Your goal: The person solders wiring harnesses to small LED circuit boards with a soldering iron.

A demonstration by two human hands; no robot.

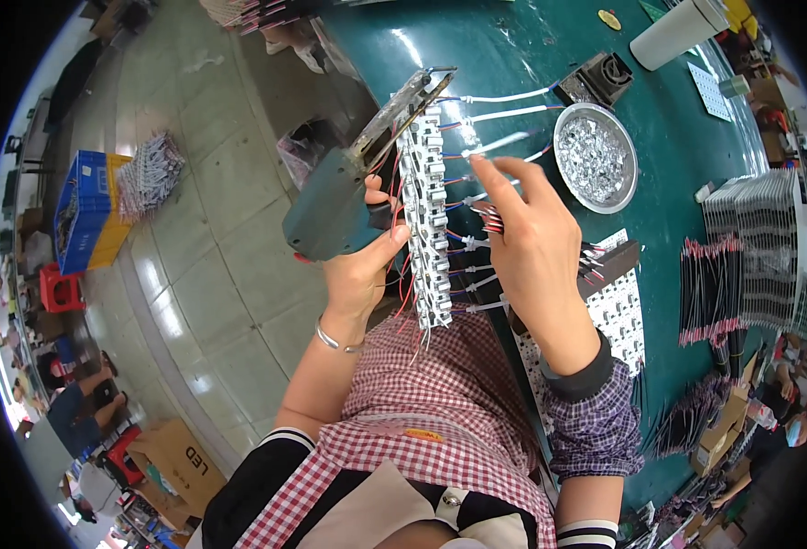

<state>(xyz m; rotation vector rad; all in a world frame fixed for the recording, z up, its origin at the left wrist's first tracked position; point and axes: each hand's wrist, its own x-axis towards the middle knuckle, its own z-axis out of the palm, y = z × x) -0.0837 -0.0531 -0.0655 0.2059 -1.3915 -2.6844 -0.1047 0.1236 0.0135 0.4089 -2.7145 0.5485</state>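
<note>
My left hand (pixel 357 265) is closed around a dark green gun-shaped tool (pixel 330 206) with a long metal nose, left of the table edge. Its thumb lies beside a row of small white circuit boards (pixel 426 210) with silver parts. Thin red wires hang on the row's left; white cables (pixel 504 97) stretch from its right side. Over these cables is my right hand (pixel 536 229), its fingers curled around several short wires (pixel 489 218) with red and black ends. Its index fingertip is close to a white cable; whether they touch I cannot tell.
On the green table (pixel 476 55) are a round metal bowl (pixel 595 157) of small clear pieces, a dark holder (pixel 600 78) and a white cup (pixel 678 32). A white component sheet (pixel 618 316) lies under the right forearm. Wire bundles (pixel 710 288) and stacked panels (pixel 760 238) sit farther right.
</note>
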